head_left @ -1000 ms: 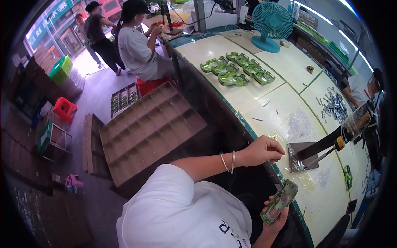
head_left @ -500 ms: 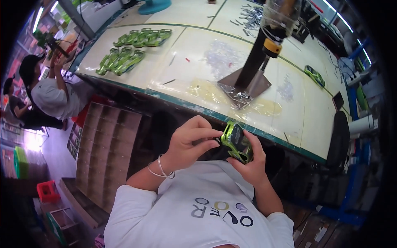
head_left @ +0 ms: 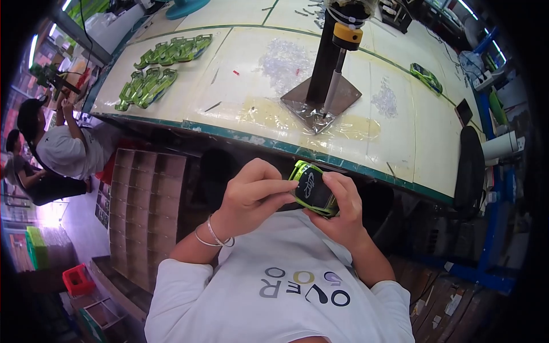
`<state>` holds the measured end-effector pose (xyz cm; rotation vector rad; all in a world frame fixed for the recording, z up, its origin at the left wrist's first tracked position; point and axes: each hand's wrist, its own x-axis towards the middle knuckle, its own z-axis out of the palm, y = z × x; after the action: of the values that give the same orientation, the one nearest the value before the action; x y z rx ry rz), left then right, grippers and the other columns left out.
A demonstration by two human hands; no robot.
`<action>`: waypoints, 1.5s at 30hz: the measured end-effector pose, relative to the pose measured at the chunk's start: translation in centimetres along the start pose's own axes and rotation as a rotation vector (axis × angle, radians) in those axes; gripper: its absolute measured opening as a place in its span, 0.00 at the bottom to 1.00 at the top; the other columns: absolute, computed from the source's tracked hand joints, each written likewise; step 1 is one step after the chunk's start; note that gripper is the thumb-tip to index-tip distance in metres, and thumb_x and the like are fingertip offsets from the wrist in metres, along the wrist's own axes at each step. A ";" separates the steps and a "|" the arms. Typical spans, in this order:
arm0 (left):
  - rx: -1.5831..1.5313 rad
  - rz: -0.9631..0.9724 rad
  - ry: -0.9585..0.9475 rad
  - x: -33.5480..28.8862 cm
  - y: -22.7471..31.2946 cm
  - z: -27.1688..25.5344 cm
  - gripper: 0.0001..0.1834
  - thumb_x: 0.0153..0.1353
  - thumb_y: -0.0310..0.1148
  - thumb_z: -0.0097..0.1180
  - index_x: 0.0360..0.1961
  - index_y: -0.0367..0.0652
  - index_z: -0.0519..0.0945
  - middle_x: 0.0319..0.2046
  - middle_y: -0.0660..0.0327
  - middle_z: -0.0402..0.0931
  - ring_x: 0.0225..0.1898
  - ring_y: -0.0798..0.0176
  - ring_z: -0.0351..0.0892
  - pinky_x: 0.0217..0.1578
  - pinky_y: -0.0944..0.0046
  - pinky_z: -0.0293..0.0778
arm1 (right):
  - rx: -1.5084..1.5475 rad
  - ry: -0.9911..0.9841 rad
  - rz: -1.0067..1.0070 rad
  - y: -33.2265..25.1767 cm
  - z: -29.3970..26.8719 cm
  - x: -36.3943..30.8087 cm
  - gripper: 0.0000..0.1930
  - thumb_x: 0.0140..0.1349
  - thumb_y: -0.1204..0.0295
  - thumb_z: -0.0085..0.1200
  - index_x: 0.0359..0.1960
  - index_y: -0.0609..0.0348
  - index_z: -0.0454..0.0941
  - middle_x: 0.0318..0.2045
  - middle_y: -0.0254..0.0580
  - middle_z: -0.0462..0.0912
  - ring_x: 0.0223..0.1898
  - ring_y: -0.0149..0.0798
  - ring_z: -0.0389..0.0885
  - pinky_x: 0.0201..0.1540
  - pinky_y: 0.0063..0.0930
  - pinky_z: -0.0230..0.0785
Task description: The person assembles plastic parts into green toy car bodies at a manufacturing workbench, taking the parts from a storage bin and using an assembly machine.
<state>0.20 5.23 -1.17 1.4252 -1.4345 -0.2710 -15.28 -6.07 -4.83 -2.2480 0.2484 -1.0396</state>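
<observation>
A green and black plastic shell (head_left: 311,187), like a toy car body with a pale design on its dark face, is held tilted between my hands, just off the table's near edge. My right hand (head_left: 345,212) wraps round its right side, fingers over the top and thumb below. At its left rim, my left hand (head_left: 250,195) has index finger and thumb brought together in a pinch against the green edge. Whatever lies between those two fingertips is hidden.
On the table (head_left: 223,117) ahead stands a dark post (head_left: 323,74) on a metal plate. Rows of green shells (head_left: 146,87) lie at left, another shell (head_left: 426,77) at right, small clear pieces (head_left: 284,63) in the middle. A compartmented board (head_left: 146,206) leans left; people work beyond.
The shell has turned so its dark face shows more toward me. My left fingers stay pinched at its rim. The whole view has shifted slightly, moving the table leftward and up in it.
</observation>
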 end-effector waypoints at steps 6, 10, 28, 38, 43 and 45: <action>0.018 0.076 -0.003 0.2 -0.3 0.6 0.17 0.36 0.21 0.61 0.32 0.38 0.77 0.21 0.62 0.67 0.23 0.65 0.65 0.23 0.69 0.63 | 0.042 0.022 0.037 0.3 -0.2 -0.4 0.34 0.28 0.79 0.64 0.45 0.61 0.66 0.36 0.48 0.73 0.36 0.47 0.73 0.36 0.33 0.68; 0.431 0.342 -0.055 0.0 0.2 1.5 0.20 0.39 0.27 0.60 0.38 0.35 0.75 0.22 0.62 0.66 0.24 0.61 0.61 0.25 0.67 0.61 | 0.049 0.063 0.122 0.6 0.2 -1.1 0.33 0.29 0.79 0.63 0.44 0.62 0.66 0.36 0.49 0.73 0.36 0.48 0.73 0.36 0.33 0.68; -0.949 -0.749 0.168 -1.7 -2.3 5.0 0.19 0.61 0.41 0.33 0.38 0.34 0.67 0.26 0.56 0.74 0.26 0.66 0.75 0.30 0.69 0.72 | -0.427 0.143 0.289 9.8 -9.0 2.9 0.07 0.47 0.76 0.50 0.30 0.61 0.74 0.31 0.45 0.73 0.37 0.47 0.70 0.42 0.34 0.62; -0.892 -0.754 0.152 -2.2 -2.7 5.0 0.17 0.61 0.39 0.34 0.36 0.35 0.67 0.26 0.56 0.74 0.26 0.66 0.75 0.29 0.69 0.72 | -0.673 -0.060 0.149 16.5 -12.2 4.8 0.04 0.49 0.75 0.48 0.27 0.60 0.74 0.28 0.41 0.73 0.33 0.42 0.71 0.37 0.30 0.65; -0.883 -0.737 0.125 -2.3 -2.7 5.0 0.17 0.61 0.40 0.34 0.36 0.35 0.67 0.26 0.56 0.74 0.26 0.67 0.74 0.30 0.69 0.72 | -0.735 -0.158 0.146 16.3 -12.2 5.6 0.03 0.48 0.75 0.50 0.24 0.62 0.72 0.27 0.42 0.73 0.32 0.43 0.70 0.35 0.30 0.65; -0.878 -0.737 0.122 -2.3 -2.6 4.9 0.17 0.61 0.40 0.35 0.36 0.35 0.67 0.26 0.56 0.74 0.26 0.67 0.74 0.30 0.69 0.71 | -0.809 -0.234 0.158 16.1 -12.1 5.7 0.03 0.49 0.76 0.47 0.24 0.63 0.71 0.26 0.43 0.73 0.29 0.42 0.71 0.33 0.28 0.65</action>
<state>-2.58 4.06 -6.36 1.1159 -0.4892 -1.1028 -18.94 -26.63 -5.50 -2.9639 0.8504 -0.6331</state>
